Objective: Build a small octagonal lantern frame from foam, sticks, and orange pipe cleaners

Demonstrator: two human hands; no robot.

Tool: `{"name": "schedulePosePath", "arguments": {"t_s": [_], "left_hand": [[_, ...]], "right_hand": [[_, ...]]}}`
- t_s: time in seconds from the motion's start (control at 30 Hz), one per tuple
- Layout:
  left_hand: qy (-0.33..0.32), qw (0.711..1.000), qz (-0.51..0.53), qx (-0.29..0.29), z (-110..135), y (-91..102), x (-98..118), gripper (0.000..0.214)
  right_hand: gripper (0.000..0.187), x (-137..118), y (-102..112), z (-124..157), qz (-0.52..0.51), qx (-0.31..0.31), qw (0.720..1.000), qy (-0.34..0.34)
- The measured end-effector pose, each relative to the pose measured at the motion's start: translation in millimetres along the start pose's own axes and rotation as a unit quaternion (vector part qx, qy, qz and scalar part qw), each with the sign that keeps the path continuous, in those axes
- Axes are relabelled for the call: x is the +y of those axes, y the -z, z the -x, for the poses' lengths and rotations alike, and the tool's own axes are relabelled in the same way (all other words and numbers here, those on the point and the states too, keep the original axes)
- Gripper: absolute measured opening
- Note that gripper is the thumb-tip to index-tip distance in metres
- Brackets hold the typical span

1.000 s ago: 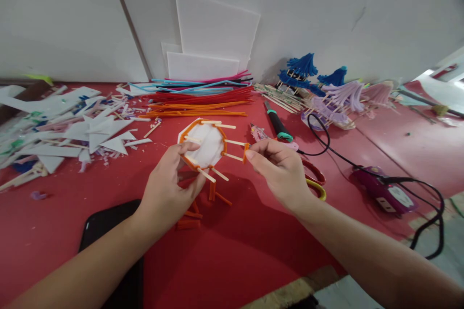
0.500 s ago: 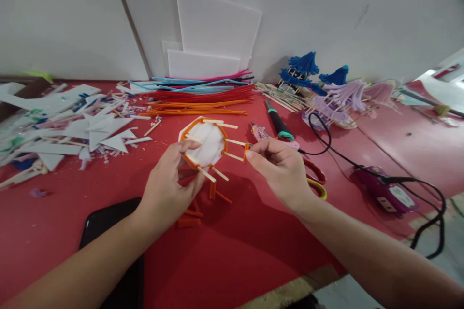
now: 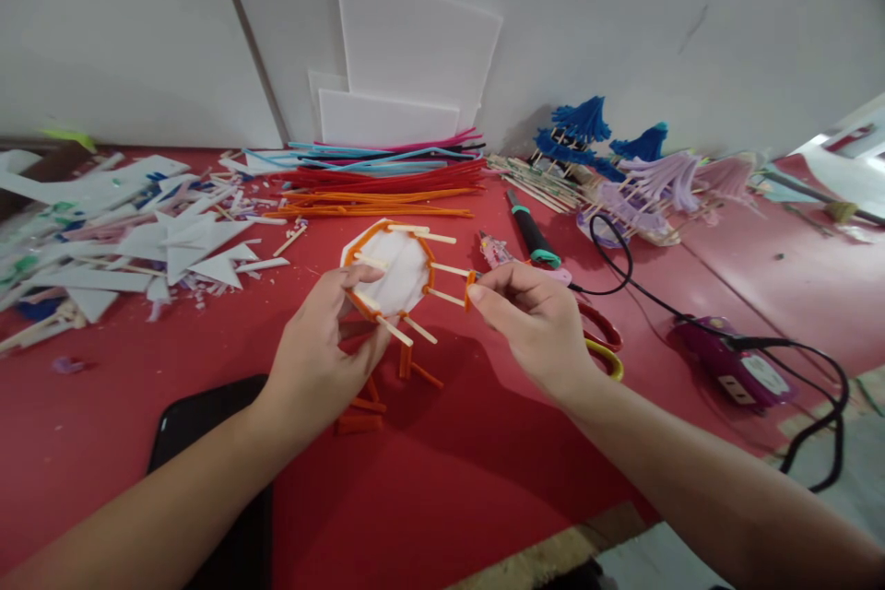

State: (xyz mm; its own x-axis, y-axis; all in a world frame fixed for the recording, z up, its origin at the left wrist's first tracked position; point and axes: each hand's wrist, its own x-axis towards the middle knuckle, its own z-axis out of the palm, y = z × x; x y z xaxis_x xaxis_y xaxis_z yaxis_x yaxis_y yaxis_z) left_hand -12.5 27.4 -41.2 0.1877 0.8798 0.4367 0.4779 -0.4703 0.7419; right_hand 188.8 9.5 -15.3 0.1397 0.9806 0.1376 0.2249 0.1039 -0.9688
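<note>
My left hand (image 3: 332, 327) grips a white many-sided foam base (image 3: 397, 272) by its left side. Orange pipe cleaner edges the base, and several pale wooden sticks (image 3: 446, 297) stand out from it towards the right. My right hand (image 3: 529, 318) pinches a short orange pipe cleaner piece (image 3: 470, 290) between thumb and fingertips. This piece lies across the ends of two sticks, touching them. Below the base, cut orange pipe cleaner pieces (image 3: 360, 422) rest on the red table (image 3: 442, 498). Part of the base's left edge is hidden by my fingers.
Foam scraps (image 3: 172, 244) cover the left. Pipe cleaners (image 3: 380, 180) lie at the back before leaning foam sheets (image 3: 421, 46). On the right are a black-and-green tool (image 3: 532, 230), scissors handles (image 3: 605, 358), a corded purple power box (image 3: 737, 367) and blue roofed models (image 3: 581, 129). A black phone (image 3: 207, 424) lies front left.
The camera view has shifted very slightly. Both hands keep their grips, and the orange piece stays across the stick ends.
</note>
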Motion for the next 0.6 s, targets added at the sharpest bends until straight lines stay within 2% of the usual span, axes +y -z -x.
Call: {"name": "schedulePosePath", "arguments": {"t_s": [0.27, 0.4, 0.6], "left_hand": [[-0.031, 0.999, 0.002, 0.009, -2.4, 0.9, 4.1, 0.035], [-0.019, 1.000, 0.015, 0.009, -2.6, -0.1, 3.9, 0.035], [0.009, 1.000, 0.021, 0.000, -4.5, 0.7, 8.5, 0.032]], "right_hand": [[0.017, -0.7, 0.1, 0.0, -0.009, -0.002, 1.000, -0.003], [0.017, 0.3, 0.4, -0.4, -0.018, -0.008, 1.000, -0.005], [0.011, 3.1, 0.5, 0.7, -0.090, -0.013, 0.996, 0.014]]}}
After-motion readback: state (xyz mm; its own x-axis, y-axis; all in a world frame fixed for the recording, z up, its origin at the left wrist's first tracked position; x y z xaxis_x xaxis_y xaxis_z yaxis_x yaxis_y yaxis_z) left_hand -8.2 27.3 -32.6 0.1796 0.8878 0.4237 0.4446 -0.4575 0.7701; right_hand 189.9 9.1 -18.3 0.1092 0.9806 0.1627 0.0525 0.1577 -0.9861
